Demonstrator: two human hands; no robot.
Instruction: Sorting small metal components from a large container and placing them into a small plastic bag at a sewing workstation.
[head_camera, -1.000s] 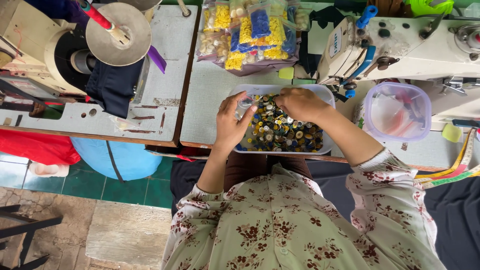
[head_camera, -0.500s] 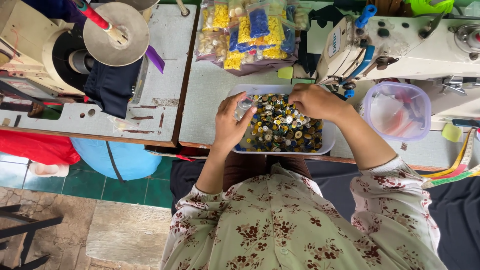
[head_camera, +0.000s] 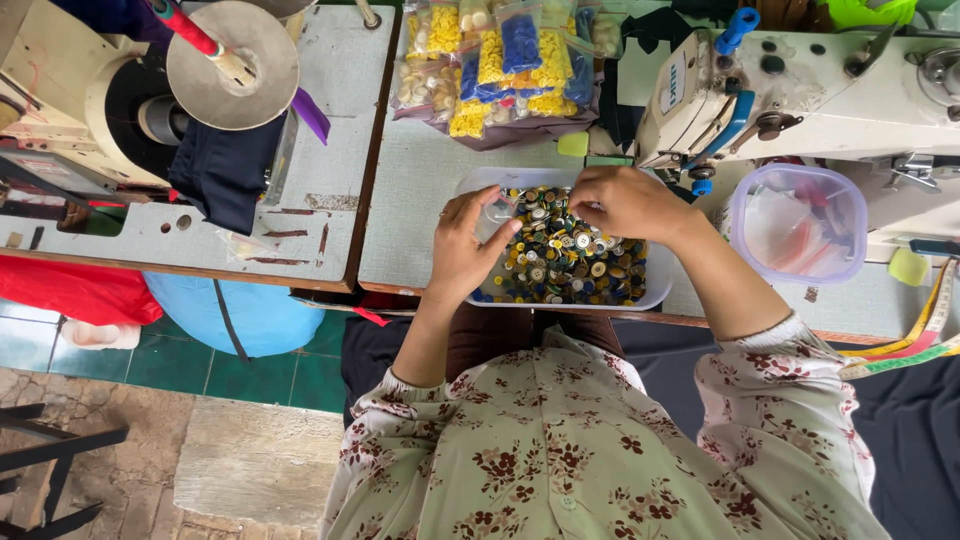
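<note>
i see my left hand (head_camera: 462, 248) cupped at the white tub (head_camera: 660, 285) edge, steadying it, fingers loosely spread; my right hand (head_camera: 625, 203) hovers over the mixed buttons (head_camera: 570, 255), fingertips pinched narrow, contents hidden.

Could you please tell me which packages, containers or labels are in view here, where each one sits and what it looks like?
Button bags: small clear bags of yellow, blue and cream buttons, heaped behind the tray.
Tray: clear, rectangular, full of mixed buttons, under both hands.
Tub: round, clear with purple rim, right of the tray.
Label: small white patch on the sewing machine.
</note>
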